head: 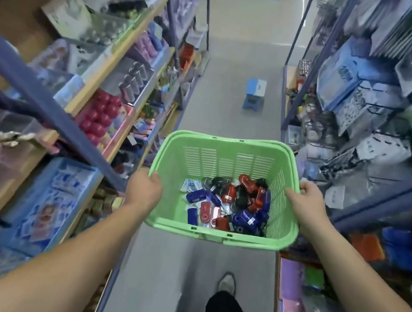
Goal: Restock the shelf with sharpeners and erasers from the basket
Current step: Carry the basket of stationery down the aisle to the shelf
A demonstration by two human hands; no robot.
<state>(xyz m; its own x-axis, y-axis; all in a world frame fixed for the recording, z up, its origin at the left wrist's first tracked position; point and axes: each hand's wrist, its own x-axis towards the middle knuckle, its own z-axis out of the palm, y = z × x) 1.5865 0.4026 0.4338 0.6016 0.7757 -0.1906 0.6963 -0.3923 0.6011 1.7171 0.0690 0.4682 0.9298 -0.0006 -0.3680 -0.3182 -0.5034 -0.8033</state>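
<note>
Basket (pixel 227 140) sat at six o'clock, left hand (pixel 144 190) and right hand (pixel 305 201) each gripping a side rim, sharpeners (pixel 241 207) heaped inside. It wanted carrying level toward the nine o'clock shelf (pixel 124 53).

Located mid-aisle on pale floor (pixel 230 112): blue step stool (pixel 254 93), upright; at left, red rounded goods (pixel 101 115) above blue printed carton (pixel 48 204); at lower right, purple packs (pixel 290 281).

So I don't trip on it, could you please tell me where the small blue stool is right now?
In the head view, the blue stool stands on the aisle floor ahead, beyond the green basket, nearer the right-hand shelves.
</note>
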